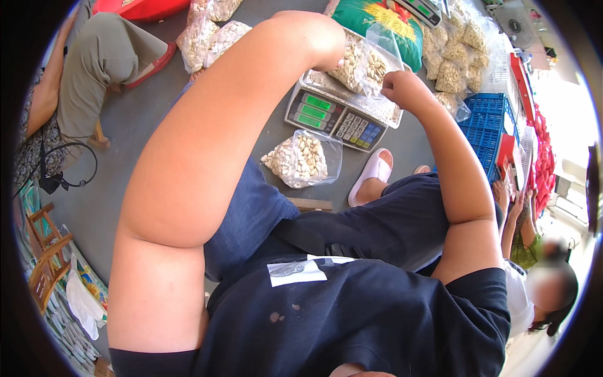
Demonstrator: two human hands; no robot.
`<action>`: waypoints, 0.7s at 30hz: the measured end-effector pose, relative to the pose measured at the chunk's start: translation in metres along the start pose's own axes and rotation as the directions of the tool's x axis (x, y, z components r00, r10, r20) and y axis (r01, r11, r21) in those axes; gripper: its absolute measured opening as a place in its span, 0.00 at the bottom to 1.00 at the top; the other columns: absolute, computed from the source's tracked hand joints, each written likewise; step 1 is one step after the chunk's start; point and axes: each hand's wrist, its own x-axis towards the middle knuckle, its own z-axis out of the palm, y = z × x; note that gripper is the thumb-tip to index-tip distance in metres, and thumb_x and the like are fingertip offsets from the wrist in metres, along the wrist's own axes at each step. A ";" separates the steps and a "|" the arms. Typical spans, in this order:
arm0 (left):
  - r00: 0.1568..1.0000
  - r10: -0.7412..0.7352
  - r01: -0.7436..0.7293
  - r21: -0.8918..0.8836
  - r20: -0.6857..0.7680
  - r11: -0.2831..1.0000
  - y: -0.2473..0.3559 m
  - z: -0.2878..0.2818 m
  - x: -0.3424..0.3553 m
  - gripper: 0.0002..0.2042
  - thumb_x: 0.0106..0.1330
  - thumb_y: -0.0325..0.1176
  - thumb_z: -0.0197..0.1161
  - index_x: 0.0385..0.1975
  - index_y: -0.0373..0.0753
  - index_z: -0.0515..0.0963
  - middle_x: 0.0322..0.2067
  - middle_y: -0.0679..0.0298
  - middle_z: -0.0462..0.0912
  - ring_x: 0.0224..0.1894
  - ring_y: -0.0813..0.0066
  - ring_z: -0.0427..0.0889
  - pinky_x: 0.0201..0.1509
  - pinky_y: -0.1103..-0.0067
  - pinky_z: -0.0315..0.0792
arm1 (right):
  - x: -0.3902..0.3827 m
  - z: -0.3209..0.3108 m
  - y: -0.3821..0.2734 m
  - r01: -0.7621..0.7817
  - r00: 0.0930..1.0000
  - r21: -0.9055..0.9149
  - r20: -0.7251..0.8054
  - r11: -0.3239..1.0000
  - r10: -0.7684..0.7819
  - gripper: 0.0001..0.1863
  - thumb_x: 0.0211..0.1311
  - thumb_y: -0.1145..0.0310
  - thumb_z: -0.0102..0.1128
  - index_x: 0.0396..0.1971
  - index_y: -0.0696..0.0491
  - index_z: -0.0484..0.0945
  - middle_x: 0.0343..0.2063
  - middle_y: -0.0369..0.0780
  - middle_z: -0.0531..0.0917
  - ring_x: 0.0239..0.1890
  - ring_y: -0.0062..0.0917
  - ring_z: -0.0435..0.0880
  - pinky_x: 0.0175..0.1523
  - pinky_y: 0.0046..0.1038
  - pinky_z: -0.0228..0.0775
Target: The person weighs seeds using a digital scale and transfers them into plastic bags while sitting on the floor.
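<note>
A clear plastic bag (361, 66) of pale, bean-like pieces rests on the white tray of a digital scale (336, 118). My right hand (402, 90) is closed at the bag's right side, with its fingers pinched at the plastic edge. Bent down at the wrist, my left hand (333, 53) reaches to the bag's left side; the forearm and wrist hide most of its fingers. Nearer to me, a second clear bag (304, 160) filled with similar pale pieces sits on the floor before the scale.
Filled clear bags (455, 56) are piled at the far right, beside a blue plastic crate (487, 125). A green printed sack (383, 25) stands behind the scale. More filled bags (210, 41) lie far left, near a seated person (94, 75). Other people are at the right.
</note>
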 end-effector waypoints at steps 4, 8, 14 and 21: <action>0.999 0.034 -0.034 -0.004 -0.008 0.999 0.003 0.005 0.002 0.15 0.55 0.43 0.53 0.29 0.36 0.76 0.26 0.55 0.77 0.30 0.60 0.76 0.35 0.70 0.69 | -0.012 0.007 0.013 -0.018 1.000 -0.019 -0.008 1.000 0.018 0.07 0.42 0.68 0.56 0.21 0.55 0.75 0.21 0.43 0.78 0.28 0.37 0.76 0.34 0.34 0.67; 0.999 0.039 -0.039 0.002 0.000 0.999 0.004 0.004 -0.002 0.15 0.55 0.43 0.53 0.30 0.37 0.76 0.27 0.56 0.77 0.31 0.60 0.76 0.36 0.70 0.70 | -0.020 0.002 0.020 -0.062 0.998 -0.010 0.018 0.998 0.062 0.06 0.43 0.68 0.55 0.21 0.55 0.74 0.20 0.43 0.77 0.27 0.36 0.76 0.34 0.33 0.67; 0.999 0.015 -0.014 -0.004 0.041 1.000 0.007 0.000 -0.002 0.15 0.55 0.43 0.54 0.31 0.38 0.76 0.28 0.56 0.77 0.32 0.60 0.76 0.36 0.70 0.70 | -0.006 -0.010 0.017 -0.088 0.996 0.038 -0.006 0.995 0.089 0.08 0.44 0.66 0.56 0.22 0.54 0.75 0.22 0.43 0.77 0.28 0.36 0.76 0.34 0.34 0.66; 0.995 -0.005 0.006 -0.010 0.096 1.000 0.011 0.003 0.019 0.17 0.56 0.46 0.52 0.30 0.37 0.76 0.28 0.56 0.77 0.34 0.59 0.76 0.37 0.70 0.69 | 0.023 -0.049 0.024 -0.203 0.979 -0.170 -0.046 0.964 0.198 0.15 0.50 0.54 0.52 0.29 0.51 0.73 0.28 0.40 0.78 0.34 0.34 0.76 0.37 0.34 0.68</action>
